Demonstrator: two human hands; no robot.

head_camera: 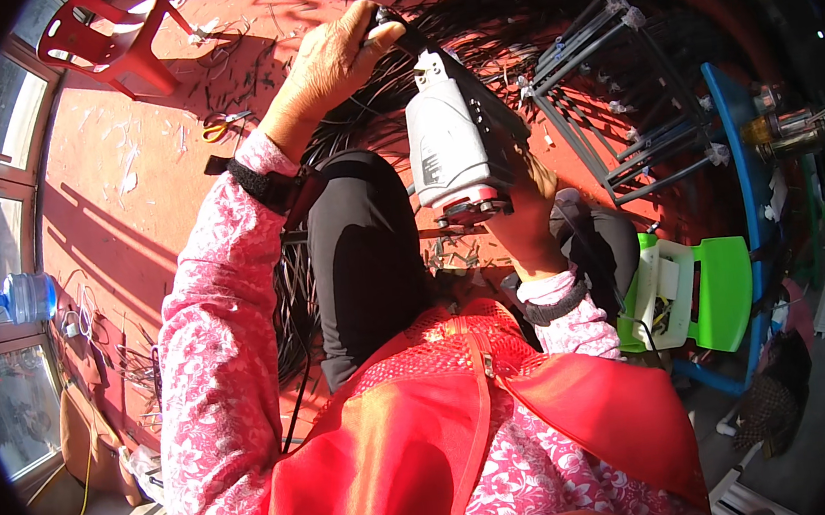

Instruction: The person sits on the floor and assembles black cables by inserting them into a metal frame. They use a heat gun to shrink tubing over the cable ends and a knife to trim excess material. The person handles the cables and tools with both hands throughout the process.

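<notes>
A powered hand tool (445,137) with a whitish body, black side and red trim is raised above my lap. My left hand (339,58) is closed around a black piece at the tool's far end, with a dark knob showing by the thumb. Behind the body and below it, my right hand (530,226) supports the tool; its fingers are mostly hidden. A heap of black strips (376,122) covers the red floor just beyond my knees. Dark metal tube frames (587,50) stand past the tool to the right, with clear wrapping on their ends.
A red plastic chair (112,51) is at the far left. Yellow-handled scissors (216,131) lie on the floor. At the right are a green and white plastic seat (722,293) and a blue board edge (739,170). A water jug (30,296) sits by the window.
</notes>
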